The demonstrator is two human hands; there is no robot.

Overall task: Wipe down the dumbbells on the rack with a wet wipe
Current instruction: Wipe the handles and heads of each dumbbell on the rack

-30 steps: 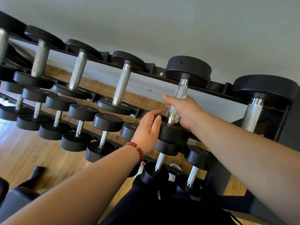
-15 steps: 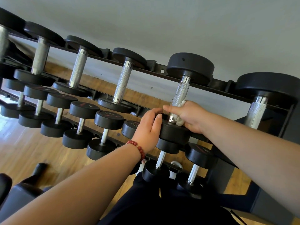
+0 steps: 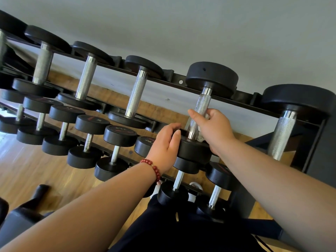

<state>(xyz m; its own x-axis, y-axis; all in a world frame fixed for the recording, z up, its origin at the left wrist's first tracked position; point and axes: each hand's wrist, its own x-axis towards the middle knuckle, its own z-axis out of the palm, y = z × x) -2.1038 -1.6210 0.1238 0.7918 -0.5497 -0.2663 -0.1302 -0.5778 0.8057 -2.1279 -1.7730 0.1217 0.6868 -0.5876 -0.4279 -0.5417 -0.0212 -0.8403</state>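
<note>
A black dumbbell with a knurled chrome handle (image 3: 201,110) lies on the top tier of the rack (image 3: 174,80). My right hand (image 3: 212,128) curls round the lower part of that handle, with a white wet wipe (image 3: 201,136) bunched between palm and metal. Only small bits of the wipe show. My left hand (image 3: 164,148), with a red bead bracelet at the wrist, holds the near black head (image 3: 194,150) of the same dumbbell, fingers bent over its rim.
More dumbbells line the top tier to the left (image 3: 135,95) and right (image 3: 282,131). Smaller ones (image 3: 118,137) fill the lower tiers. Wooden floor (image 3: 27,166) lies below left; a grey wall (image 3: 200,24) rises behind. A dark padded bench corner (image 3: 20,217) sits bottom left.
My right hand slid down the handle towards the near head, then opened a little so its thumb sticks out past the handle. My left hand stayed on the head.
</note>
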